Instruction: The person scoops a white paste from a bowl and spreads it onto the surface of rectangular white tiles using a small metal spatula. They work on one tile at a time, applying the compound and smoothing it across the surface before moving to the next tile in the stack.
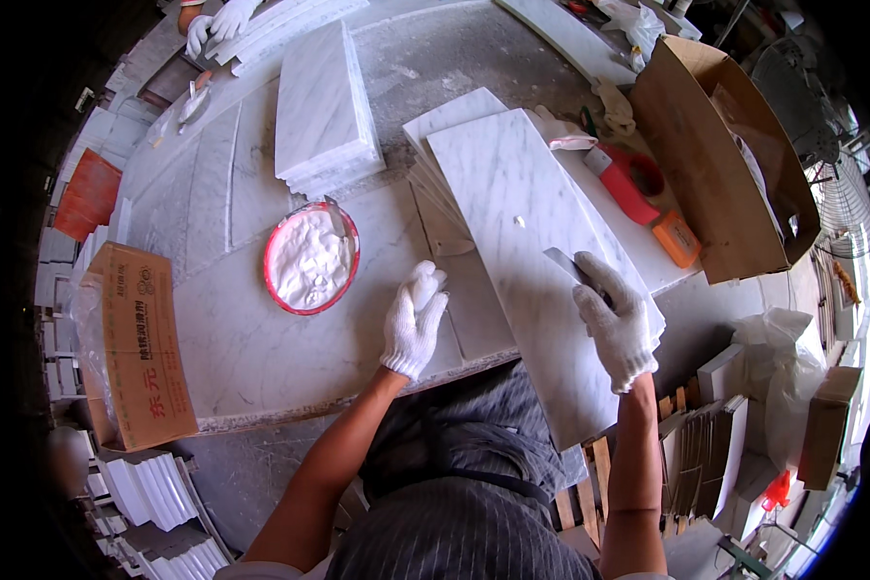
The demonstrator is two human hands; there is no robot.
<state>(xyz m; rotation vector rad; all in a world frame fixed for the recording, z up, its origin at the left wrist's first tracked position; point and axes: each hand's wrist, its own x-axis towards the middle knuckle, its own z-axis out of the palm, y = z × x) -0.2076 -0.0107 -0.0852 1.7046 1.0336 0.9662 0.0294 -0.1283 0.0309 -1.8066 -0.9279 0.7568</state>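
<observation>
My right hand [616,314], in a white knitted glove, is closed round a putty knife [565,263] with a thin metal blade. The blade lies over a long white marble slab [512,208] with grey veins, which has a small white dab [519,221] on it. This slab rests slantwise on more slabs, and its near end overhangs the table edge. My left hand [416,324], gloved too, hovers left of the slab with its fingers curled in and nothing visible in them. Farther left stands a red-rimmed tub [311,259] of white paste, with a tool leaning at its rim.
Another slab stack [324,101] stands at the back. An open cardboard box [715,164], a red tape dispenser [623,184] and an orange box [677,239] are at the right. A brown carton [140,348] sits at the left edge. Another person's gloved hands [217,26] work at the far left.
</observation>
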